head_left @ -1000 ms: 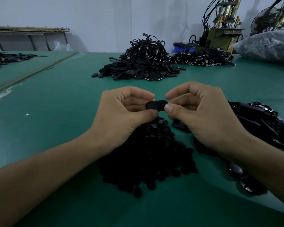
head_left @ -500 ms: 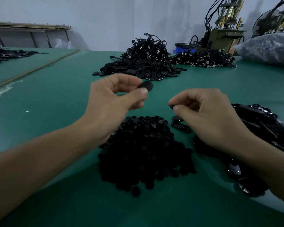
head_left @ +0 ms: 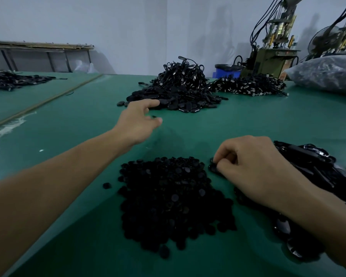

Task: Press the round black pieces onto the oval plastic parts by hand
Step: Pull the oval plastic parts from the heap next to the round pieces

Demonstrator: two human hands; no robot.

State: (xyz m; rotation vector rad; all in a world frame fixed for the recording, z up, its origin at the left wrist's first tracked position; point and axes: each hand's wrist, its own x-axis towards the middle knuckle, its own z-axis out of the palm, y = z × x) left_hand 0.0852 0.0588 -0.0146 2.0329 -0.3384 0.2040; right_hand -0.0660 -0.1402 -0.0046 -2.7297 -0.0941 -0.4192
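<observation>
Barehanded, a person worked at a green table strewn with black plastic. The right hand, at 4 o'clock in the view, was curled knuckles-up. Its fingertips pinched an oval part that lay on the tabletop, just off the 2 o'clock edge of the round pieces. Those round pieces sat in a loose heap at 6 o'clock, with one stray just off the heap's 9 o'clock side. More oval parts, glossy, were piled at 3 o'clock, partly hidden under the right wrist and forearm.

The left hand was stretched out over the table toward 12 o'clock, fingers loose and spread, gripping nothing that could be made out. A small dark speck showed between thumb and forefinger, too blurred to identify. In the view, the forefinger overlapped the near edge of a far heap of black pieces tangled with cords.

A second heap lay beside it at 1 o'clock, in front of a blue tub and an olive machine trailing black cables. A clear bag of dark parts slumped at 2 o'clock. At 10 o'clock, another heap lay on a neighbouring table.
</observation>
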